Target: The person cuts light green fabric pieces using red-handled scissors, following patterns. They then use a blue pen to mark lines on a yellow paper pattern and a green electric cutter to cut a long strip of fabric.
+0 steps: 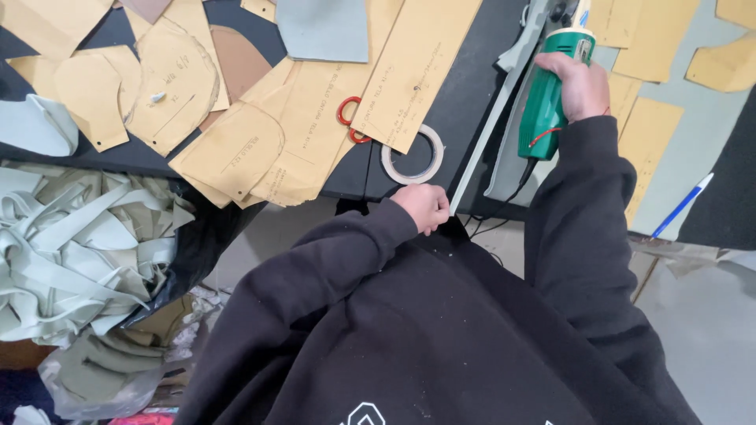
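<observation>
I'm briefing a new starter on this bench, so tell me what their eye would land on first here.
The green power tool stands out at upper right, gripped by the right hand over a pale strip that runs down to the left hand at the table's edge. Tan card patterns lie scattered across the dark table, with a tape roll by them. At left, a heap of pale offcuts fills a black bag.

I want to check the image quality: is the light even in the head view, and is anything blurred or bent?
Head view: soft, even light, no strong glare; only faint shadows under the cardboard patterns. The left hand pinching the pale strip and the right hand on the green power tool look sharp. Slight wide-angle stretching shows toward the edges, near the scrap heap.
</observation>
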